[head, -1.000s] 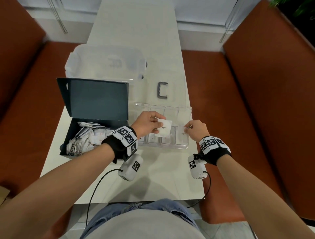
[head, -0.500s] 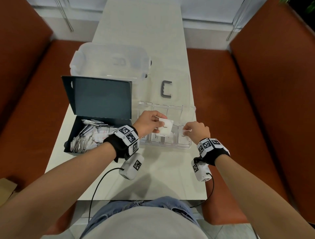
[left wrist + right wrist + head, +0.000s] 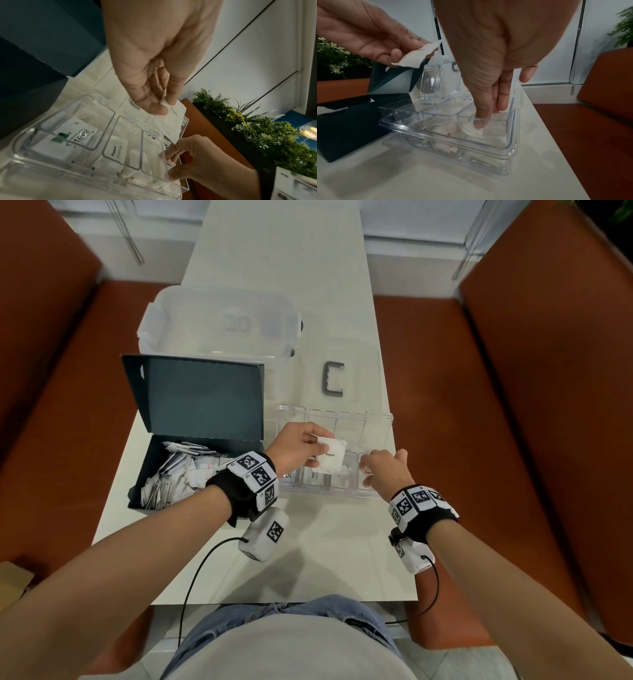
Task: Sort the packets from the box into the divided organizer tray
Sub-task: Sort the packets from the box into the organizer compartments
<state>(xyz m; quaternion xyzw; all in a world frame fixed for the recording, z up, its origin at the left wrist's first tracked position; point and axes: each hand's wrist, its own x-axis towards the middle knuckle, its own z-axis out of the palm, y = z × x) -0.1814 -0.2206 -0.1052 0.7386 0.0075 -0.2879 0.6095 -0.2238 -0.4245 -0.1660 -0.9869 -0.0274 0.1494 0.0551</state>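
My left hand [image 3: 318,451] hovers over the middle of the clear divided tray [image 3: 329,493] and pinches a white sugar packet [image 3: 332,455] between thumb and fingers. The same hand [image 3: 164,105] and packet [image 3: 178,109] show in the left wrist view. My right hand [image 3: 367,470] reaches down into the right-end compartment, fingers pointing down [image 3: 479,124], and pinches a second white packet [image 3: 476,132] low against the compartment's floor. A stevia packet [image 3: 77,135] and a pepper packet [image 3: 116,150] lie in the left compartments. The dark box [image 3: 191,395] stands open to the left with several packets [image 3: 174,474] inside.
The tray's hinged clear lids [image 3: 349,422] stand up along its far side. Behind the box sits a clear plastic bin [image 3: 219,323], and beside it lies a clear lid with a grey handle [image 3: 332,378]. Orange benches [image 3: 479,440] flank the narrow white table [image 3: 308,559].
My right hand has sunk deeper into the right-end compartment with its packet. My left hand has kept its sugar packet over the tray with little movement.
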